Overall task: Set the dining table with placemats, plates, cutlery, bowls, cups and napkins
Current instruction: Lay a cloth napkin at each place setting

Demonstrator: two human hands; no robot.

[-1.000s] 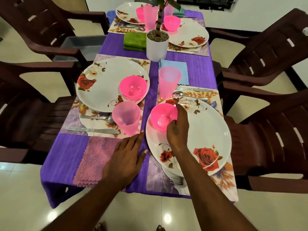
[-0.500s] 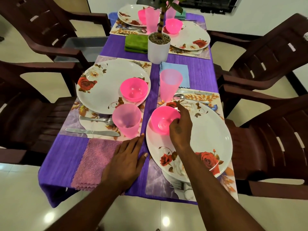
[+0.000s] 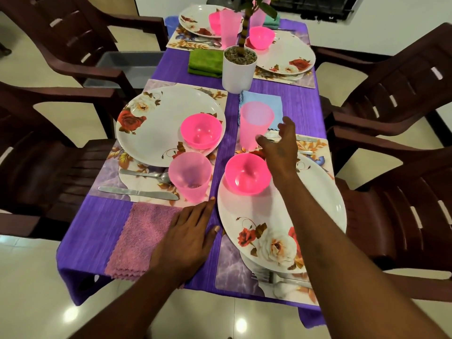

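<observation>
Just left of the right hand (image 3: 281, 145) stands a pink cup (image 3: 255, 124)

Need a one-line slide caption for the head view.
Right hand reaches open toward a pink cup beyond a pink bowl, while the left hand rests flat on the purple tablecloth.

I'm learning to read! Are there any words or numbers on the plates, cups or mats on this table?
No words, numbers or brand names can be read anywhere here.
White round plate with red and white roses: flower pictures only.
Translucent pink plastic cup: plain.
Bright pink plastic bowl: plain.
Purple marbled placemat with gold leaves: pattern only.
Right hand: a small dark mark on its back, too small to read.
</observation>
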